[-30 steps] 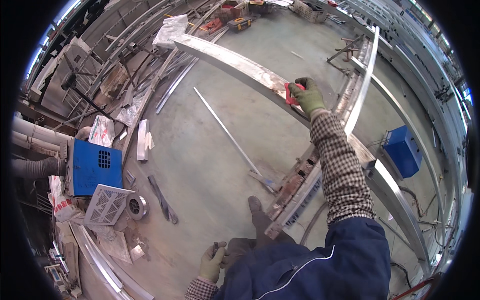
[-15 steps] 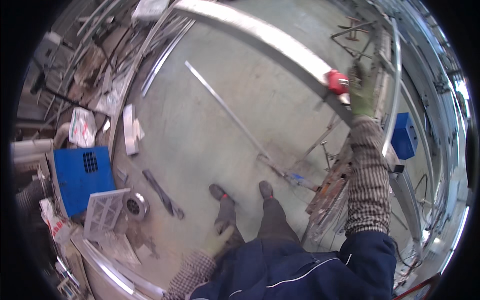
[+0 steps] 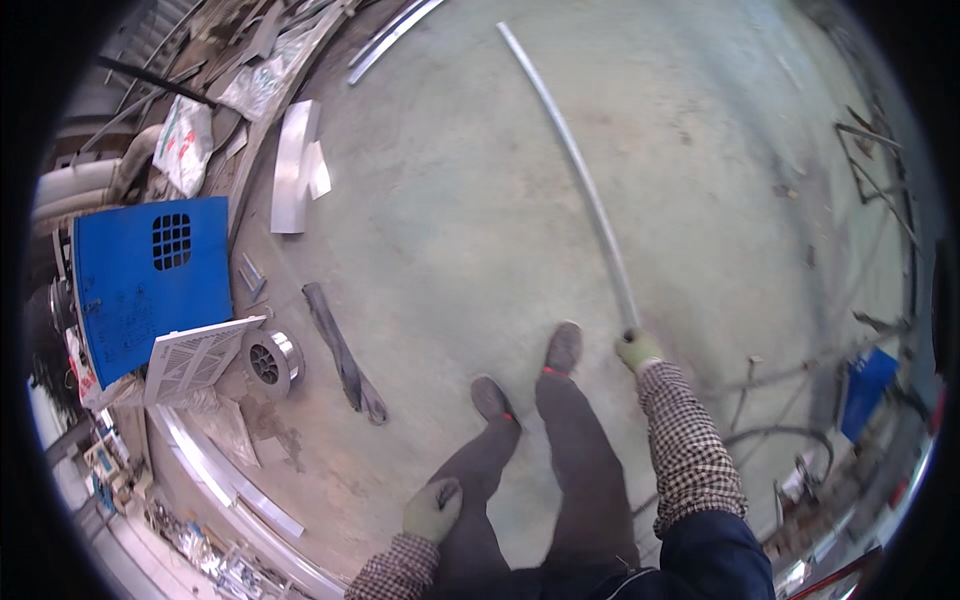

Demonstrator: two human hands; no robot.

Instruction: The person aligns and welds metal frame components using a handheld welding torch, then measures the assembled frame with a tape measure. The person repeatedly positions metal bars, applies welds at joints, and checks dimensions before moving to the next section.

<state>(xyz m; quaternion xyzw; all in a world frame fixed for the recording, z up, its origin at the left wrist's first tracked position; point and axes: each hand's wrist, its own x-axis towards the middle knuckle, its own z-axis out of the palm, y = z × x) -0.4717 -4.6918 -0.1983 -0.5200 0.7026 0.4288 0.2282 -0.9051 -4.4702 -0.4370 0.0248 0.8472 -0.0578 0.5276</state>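
Observation:
My right hand [image 3: 638, 350], in a pale green glove, is closed around the near end of a long, thin metal bar [image 3: 590, 190]. The bar stretches away from me over the grey-green floor, its far end near the top of the view. Whether it is raised off the floor along its length I cannot tell. My left hand [image 3: 432, 510], gloved alike, hangs beside my left thigh with its fingers curled and nothing visible in them. Checked sleeves cover both forearms.
On the left stand a blue metal cabinet [image 3: 150, 290], a grey grille panel [image 3: 195, 360] and a wire spool [image 3: 270, 362]. A dark strap [image 3: 335, 350] and a silver channel piece [image 3: 293, 170] lie on the floor. Rightward are a blue box [image 3: 866, 393] and a metal frame [image 3: 875, 180].
My right hand has left the large beam at upper right, come down, and taken hold of the thin bar that lay on the floor. My view has shifted; the beam is out of sight.

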